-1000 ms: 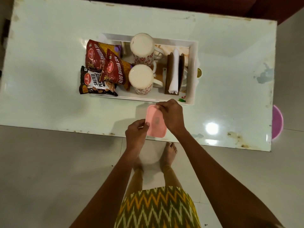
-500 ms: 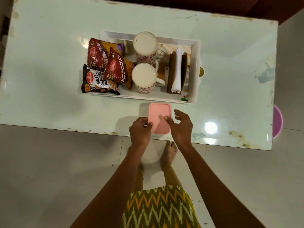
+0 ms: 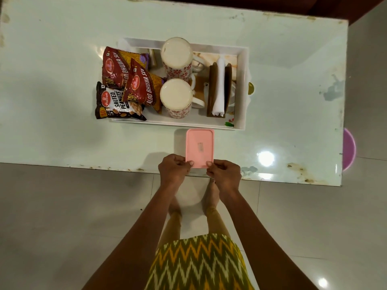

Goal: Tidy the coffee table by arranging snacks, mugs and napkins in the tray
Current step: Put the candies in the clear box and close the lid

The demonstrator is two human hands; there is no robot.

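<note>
Both hands pinch pink box near corners: left hand, right hand; long axis points from the table's near edge at tray.

I see a pale pink box on the pale, glossy green-white table, whose near edge shows rusty brown marks; the tray is white; two mugs are white with small red flowers; two snack packets are dark red and orange-yellow with white lettering; the peanut packet is dark brown with white lettering and a red logo; the napkin is white in a brown holder; my garment carries a zigzag of olive green, yellow and white; something purple-pink shows past the table's right end; the floor is pale grey tile
</note>
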